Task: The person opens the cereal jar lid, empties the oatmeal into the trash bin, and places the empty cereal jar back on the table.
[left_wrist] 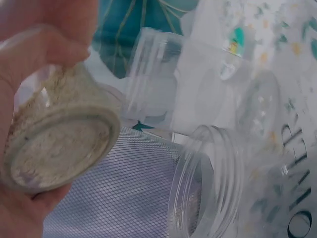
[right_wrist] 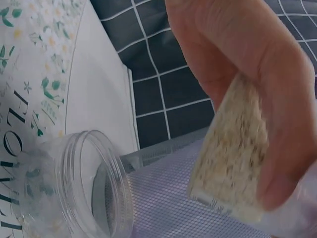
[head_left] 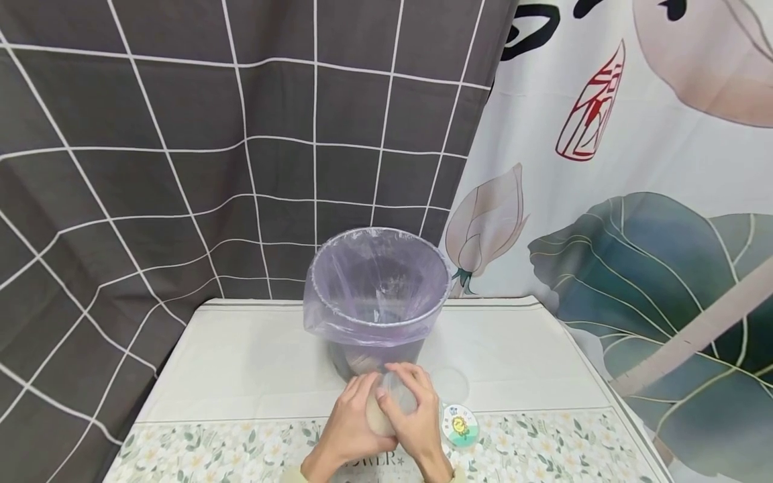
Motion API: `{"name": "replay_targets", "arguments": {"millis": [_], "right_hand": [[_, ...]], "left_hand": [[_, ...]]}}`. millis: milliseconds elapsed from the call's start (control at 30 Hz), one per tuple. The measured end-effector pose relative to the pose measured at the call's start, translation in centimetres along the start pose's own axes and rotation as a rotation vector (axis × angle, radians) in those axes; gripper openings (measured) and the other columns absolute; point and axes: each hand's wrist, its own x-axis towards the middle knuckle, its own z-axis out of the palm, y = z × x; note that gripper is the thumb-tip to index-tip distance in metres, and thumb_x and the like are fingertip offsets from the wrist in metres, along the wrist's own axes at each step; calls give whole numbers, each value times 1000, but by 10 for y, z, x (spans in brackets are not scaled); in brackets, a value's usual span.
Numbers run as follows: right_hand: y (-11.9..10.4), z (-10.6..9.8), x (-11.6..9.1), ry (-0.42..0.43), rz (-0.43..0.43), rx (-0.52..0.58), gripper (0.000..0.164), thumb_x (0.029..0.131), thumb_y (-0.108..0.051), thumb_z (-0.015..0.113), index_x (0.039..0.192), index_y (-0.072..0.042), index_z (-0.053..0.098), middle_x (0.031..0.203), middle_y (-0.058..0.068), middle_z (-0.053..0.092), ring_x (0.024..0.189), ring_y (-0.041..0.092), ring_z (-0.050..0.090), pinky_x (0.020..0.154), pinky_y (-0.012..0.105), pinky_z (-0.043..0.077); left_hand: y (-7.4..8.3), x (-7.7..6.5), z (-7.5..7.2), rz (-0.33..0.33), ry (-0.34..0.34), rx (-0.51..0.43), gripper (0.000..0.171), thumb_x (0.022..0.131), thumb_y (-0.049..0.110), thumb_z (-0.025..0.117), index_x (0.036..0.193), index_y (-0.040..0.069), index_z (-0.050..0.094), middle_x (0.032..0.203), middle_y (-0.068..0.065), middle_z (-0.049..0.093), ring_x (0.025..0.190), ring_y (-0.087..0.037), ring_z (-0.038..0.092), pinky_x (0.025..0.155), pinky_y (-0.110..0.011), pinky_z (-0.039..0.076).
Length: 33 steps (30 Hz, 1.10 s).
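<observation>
Both hands hold a clear, tapered tub of beige flaky grains [left_wrist: 62, 144] close in front of the bin. In the left wrist view its round base faces the camera, with the grains showing through. My left hand [head_left: 353, 422] has its fingers and thumb curled round one side. My right hand [head_left: 418, 412] grips the other side, its thumb lying across the tub. An open-mouthed clear jar with a threaded rim [right_wrist: 96, 183] stands below the hands; in the head view they hide it.
A purple mesh bin lined with a thin translucent bag [head_left: 377, 335] stands just beyond the hands. To the right are another clear jar [left_wrist: 158, 74] and a round lid with a sunflower picture [head_left: 460, 426]. A flowered cloth [head_left: 537, 443] covers the table; a dark checked curtain [head_left: 181, 168] hangs behind.
</observation>
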Motion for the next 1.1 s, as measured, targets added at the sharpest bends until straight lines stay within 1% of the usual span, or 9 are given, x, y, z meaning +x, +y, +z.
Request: {"name": "replay_targets", "arguments": {"millis": [167,267,367,467,633,733,833,933,1100], "right_hand": [[-8,-4,5,-58,-141,30,38,65,-11,65,102,-12,59,96,8,53,89,24,48,76,38,38],[-8,-6,9,-125,-239,63,38,66,-12,64,103,-7,58,98,10,52,90,25,46,76,38,39],[-7,-8,12,-200,-324,106,39,67,-14,63,104,-4,57,100,12,50,91,26,45,76,38,39],[-7,-10,14,-256,-393,142,39,68,-16,62,105,-3,56,102,12,49,91,27,44,75,37,40],[-9,-12,17,-332,-479,204,41,70,-19,60,107,-2,54,103,14,48,92,27,44,74,35,41],[-10,-14,20,-377,-523,223,42,71,-19,59,108,-1,53,105,14,48,94,29,44,76,37,40],[-11,-16,21,-405,-554,227,43,70,-20,58,108,1,52,107,14,48,95,30,44,78,40,39],[-11,-17,21,-420,-560,230,44,70,-20,57,109,1,51,109,13,48,96,30,44,79,41,38],[-12,-17,21,-419,-560,216,44,71,-21,56,109,0,51,109,12,48,96,30,44,80,41,36]], "left_hand": [[-7,2,-6,-7,-117,-98,87,43,44,73,118,16,40,106,6,47,91,-9,46,70,-25,44],[-10,3,-12,-31,-207,-215,85,47,44,73,119,18,38,105,4,48,87,-9,48,66,-23,45],[-14,5,-18,-61,-306,-341,86,49,41,74,122,18,36,107,4,49,86,-10,50,67,-23,45],[-18,7,-22,-41,-384,-442,86,50,38,75,124,19,34,108,3,49,86,-12,51,69,-23,44],[-19,9,-26,40,-434,-615,78,53,29,76,120,15,38,102,-4,53,82,-20,54,67,-24,45],[-19,10,-29,51,-471,-710,73,54,24,75,117,13,41,102,-6,53,84,-23,54,69,-27,45],[-21,10,-29,39,-521,-774,71,55,23,74,117,13,40,103,-8,52,87,-25,52,73,-29,44],[-24,9,-27,31,-545,-777,70,55,25,72,116,13,41,104,-10,52,90,-23,51,76,-30,42],[-26,9,-26,20,-561,-778,68,54,25,72,113,13,42,103,-10,52,89,-23,51,75,-29,42]]}}
